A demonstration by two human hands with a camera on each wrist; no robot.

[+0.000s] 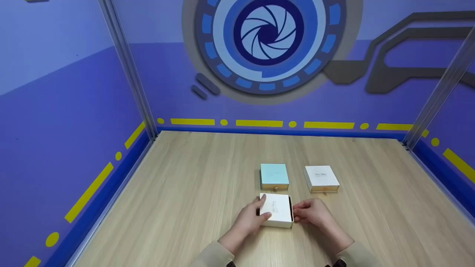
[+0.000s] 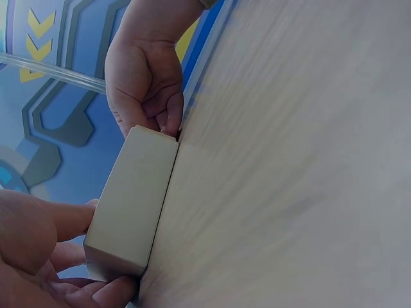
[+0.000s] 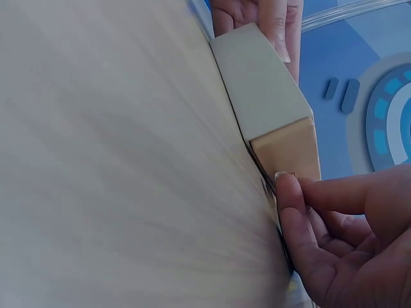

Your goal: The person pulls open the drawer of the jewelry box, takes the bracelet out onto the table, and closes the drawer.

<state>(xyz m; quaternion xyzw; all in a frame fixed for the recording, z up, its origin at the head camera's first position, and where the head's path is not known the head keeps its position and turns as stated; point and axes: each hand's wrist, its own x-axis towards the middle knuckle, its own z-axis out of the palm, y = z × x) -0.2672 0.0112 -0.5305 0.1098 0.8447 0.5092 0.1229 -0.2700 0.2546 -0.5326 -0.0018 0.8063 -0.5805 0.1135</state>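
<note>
While the left hand (image 1: 249, 219) steadies the near white box (image 1: 277, 208), the right hand (image 1: 314, 212) pinches its end

It lies on the worktop (image 1: 178, 193), just in front of the turquoise box (image 1: 274, 175). The left fingers (image 1: 265, 216) clamp its left end; the right fingers (image 3: 340, 194) are together at the tan drawer front (image 3: 289, 151), hiding what they pinch. Sliding it cleanly probably calls for firm, uncrushing support and a straight, level pull.
</note>
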